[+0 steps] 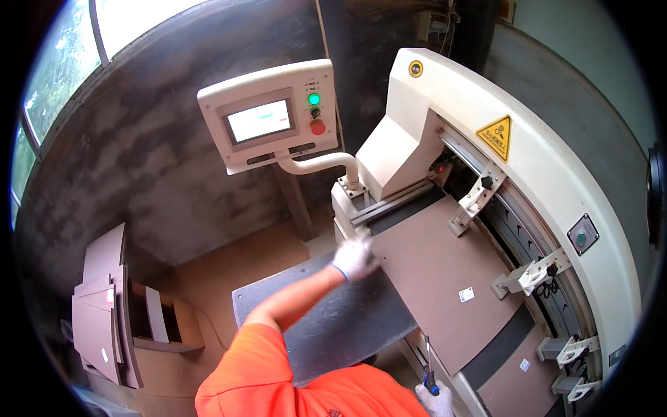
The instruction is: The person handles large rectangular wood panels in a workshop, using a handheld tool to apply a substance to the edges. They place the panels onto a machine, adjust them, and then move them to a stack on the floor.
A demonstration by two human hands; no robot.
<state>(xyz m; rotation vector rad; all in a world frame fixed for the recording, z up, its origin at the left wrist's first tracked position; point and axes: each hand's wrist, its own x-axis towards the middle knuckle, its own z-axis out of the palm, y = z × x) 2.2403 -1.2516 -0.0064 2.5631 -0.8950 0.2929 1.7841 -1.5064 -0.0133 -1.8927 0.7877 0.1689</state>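
My left hand (356, 258), in a white knit glove, is beside the near left corner of a brown panel (445, 278) on the machine bed. Its fingers are blurred, and I cannot tell if they touch the panel. At the lower edge, my gloved right hand (438, 400) is wrapped round a screwdriver (431, 381) with a blue and black handle, its thin metal shaft pointing up along the bed's edge. The panel bears a small white label (466, 295). A second brown panel (517, 379) lies farther right on the bed, past a dark belt strip.
The white machine (514, 90) arches over the bed, with clamp arms (479, 194) above the panels. A control screen (260, 121) stands on a bent tube. Below my left arm is a dark side table (347, 320). Brown boards (101, 313) are stacked at the left.
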